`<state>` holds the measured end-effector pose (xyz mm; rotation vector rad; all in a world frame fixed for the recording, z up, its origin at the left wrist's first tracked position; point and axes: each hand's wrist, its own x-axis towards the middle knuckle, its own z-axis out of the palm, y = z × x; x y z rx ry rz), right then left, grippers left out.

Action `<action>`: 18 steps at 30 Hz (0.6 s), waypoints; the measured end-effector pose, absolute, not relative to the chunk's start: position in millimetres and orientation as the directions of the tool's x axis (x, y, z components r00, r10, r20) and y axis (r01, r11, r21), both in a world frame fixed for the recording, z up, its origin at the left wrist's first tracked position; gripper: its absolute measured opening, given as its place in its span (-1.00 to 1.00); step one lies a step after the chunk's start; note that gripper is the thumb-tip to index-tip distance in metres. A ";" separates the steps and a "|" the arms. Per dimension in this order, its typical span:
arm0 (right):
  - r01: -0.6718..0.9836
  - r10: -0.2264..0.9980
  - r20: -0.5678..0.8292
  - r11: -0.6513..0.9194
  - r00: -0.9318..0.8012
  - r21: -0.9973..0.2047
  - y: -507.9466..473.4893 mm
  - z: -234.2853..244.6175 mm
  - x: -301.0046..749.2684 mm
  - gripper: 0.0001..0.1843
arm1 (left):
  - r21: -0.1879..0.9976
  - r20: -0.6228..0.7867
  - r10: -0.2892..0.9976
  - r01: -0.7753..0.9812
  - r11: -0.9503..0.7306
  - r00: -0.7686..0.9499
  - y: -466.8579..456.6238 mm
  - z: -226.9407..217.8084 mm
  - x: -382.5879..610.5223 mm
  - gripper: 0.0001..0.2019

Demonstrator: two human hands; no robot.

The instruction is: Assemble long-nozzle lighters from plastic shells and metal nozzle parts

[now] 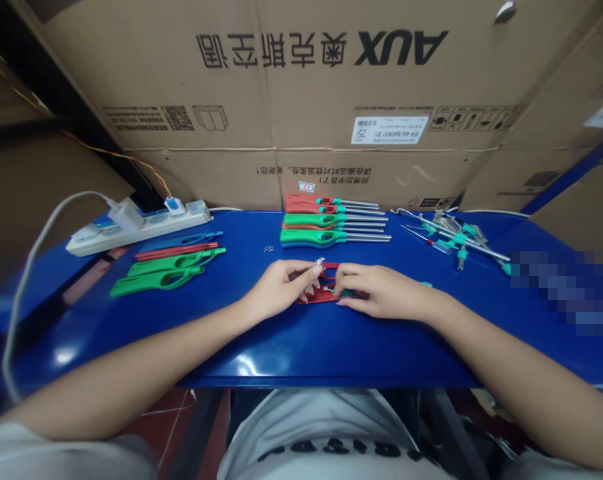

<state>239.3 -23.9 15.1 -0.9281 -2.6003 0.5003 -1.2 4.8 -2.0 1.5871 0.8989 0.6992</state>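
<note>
Both hands meet at the middle of the blue table (291, 347) over a red plastic lighter shell (324, 295) lying flat. My left hand (281, 287) pinches a small metal part (319, 262) at the shell's upper left end, its other fingers curled on the red plastic. My right hand (376, 291) presses down on the shell's right end, where a bit of teal plastic (349, 293) shows between the fingers. Most of the shell is hidden under the two hands.
Finished red and green lighters with metal tubes (331, 223) are stacked behind the hands. Empty green, red and blue shells (169, 263) lie at the left beside a white power strip (141, 223). Loose metal-and-teal inner parts (454, 237) lie at the right. Cardboard boxes (301, 100) wall the back.
</note>
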 end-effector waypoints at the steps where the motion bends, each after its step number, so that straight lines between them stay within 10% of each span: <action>1: 0.529 0.657 0.201 0.721 -0.726 -0.447 -23.3 12.7 237.7 -0.91 | 0.981 -0.042 0.848 0.181 -0.065 0.529 5.3 -2.6 -0.8 -0.47; 7: 0.497 0.760 0.334 0.627 -0.557 -0.599 -16.7 4.1 229.8 -0.88 | 0.975 -0.001 0.856 0.190 -0.114 0.517 5.3 -1.3 -1.5 -0.51; 18: 0.272 0.924 0.101 0.212 -0.369 -0.939 -6.8 -9.6 228.6 -0.61 | 0.948 0.103 0.826 0.197 -0.251 0.554 5.5 -7.5 -2.0 -0.60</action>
